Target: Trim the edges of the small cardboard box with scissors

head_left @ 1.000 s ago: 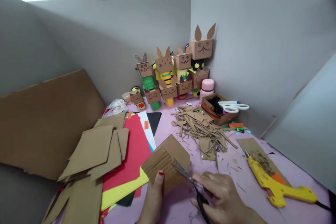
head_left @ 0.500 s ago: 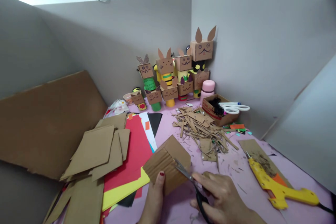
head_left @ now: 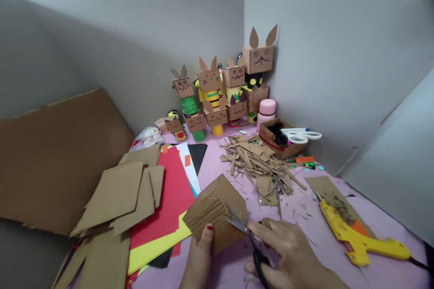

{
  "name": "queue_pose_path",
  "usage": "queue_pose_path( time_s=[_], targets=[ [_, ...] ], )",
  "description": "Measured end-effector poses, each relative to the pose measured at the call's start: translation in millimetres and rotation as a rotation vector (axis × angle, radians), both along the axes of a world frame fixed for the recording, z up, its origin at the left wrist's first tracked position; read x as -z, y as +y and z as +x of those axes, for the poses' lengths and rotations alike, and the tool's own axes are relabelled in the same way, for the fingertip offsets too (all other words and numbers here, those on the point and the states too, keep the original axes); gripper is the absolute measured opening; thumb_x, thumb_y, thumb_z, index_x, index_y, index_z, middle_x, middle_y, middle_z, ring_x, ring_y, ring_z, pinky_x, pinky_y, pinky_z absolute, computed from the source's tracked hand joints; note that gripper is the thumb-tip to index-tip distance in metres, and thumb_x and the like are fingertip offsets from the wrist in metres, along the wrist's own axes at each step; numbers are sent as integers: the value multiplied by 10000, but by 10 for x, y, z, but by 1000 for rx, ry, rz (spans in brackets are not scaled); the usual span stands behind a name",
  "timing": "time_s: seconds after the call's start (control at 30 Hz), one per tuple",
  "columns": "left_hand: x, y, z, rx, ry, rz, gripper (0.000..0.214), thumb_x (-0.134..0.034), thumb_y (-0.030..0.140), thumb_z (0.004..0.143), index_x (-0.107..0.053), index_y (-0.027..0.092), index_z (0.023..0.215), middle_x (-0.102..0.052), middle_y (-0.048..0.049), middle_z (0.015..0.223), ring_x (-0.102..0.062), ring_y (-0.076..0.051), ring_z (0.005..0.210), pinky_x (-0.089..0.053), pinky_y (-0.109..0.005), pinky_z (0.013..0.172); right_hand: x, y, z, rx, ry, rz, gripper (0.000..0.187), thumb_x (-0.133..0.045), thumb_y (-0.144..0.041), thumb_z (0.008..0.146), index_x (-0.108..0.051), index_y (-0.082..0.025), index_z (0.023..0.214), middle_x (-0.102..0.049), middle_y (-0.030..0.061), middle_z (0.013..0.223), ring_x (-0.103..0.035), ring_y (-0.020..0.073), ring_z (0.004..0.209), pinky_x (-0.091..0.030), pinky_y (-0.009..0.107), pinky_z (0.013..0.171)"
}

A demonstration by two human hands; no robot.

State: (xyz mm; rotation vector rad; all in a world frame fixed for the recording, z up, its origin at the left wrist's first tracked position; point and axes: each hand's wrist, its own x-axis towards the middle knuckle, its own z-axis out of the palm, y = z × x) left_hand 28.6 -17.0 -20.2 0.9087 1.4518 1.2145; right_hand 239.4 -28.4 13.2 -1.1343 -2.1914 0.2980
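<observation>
My left hand (head_left: pixel 199 257) grips the near edge of a folded piece of corrugated cardboard (head_left: pixel 213 210), thumb with a red nail on top. My right hand (head_left: pixel 288 257) holds black-handled scissors (head_left: pixel 246 235), fingers through the handles. The blades are apart and bite into the cardboard's right edge. Both hands are low at the near edge of the pink table (head_left: pixel 220 162).
Cardboard sheets (head_left: pixel 118 194) and coloured paper (head_left: pixel 172 189) lie left. A heap of cardboard strips (head_left: pixel 259 162) sits behind. A yellow glue gun (head_left: pixel 356 237) lies right. A small box with white scissors (head_left: pixel 298 135), a pink bottle (head_left: pixel 267 110) and cardboard animal figures (head_left: pixel 224 90) stand in the corner.
The hands, scissors and cardboard stay in nearly the same grip. The view has shifted slightly, so the scene sits a little lower and left.
</observation>
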Motion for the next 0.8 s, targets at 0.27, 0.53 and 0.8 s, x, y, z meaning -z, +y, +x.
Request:
queue_pose_path(
  time_s=[0.27,0.53,0.8],
  targets=[
    [-16,-11,11,35,38,-20,829,-542,678,708,-456,100,1295,-542,-175,1317,-403,-387,1270,-275,-496,1096,4,13,-15,13,15,191,331,-541,-443,839,-640,-159,978,-627,16,598,-579,172,496,-357,279,489],
    [41,-4,-8,55,10,15,701,-503,627,772,-508,124,1260,-558,-146,1307,-375,-359,1298,-247,-470,1115,-46,10,-89,34,70,326,440,-389,-492,937,-640,-138,866,-609,18,512,-560,156,416,-339,275,450],
    [90,15,-11,3,-88,38,694,-525,594,784,-482,129,1298,-581,-148,1299,-472,-323,1242,-338,-447,1075,-63,19,-137,9,86,327,433,-355,-451,969,-620,-115,902,-588,-1,483,-546,140,397,-336,267,434]
  ],
)
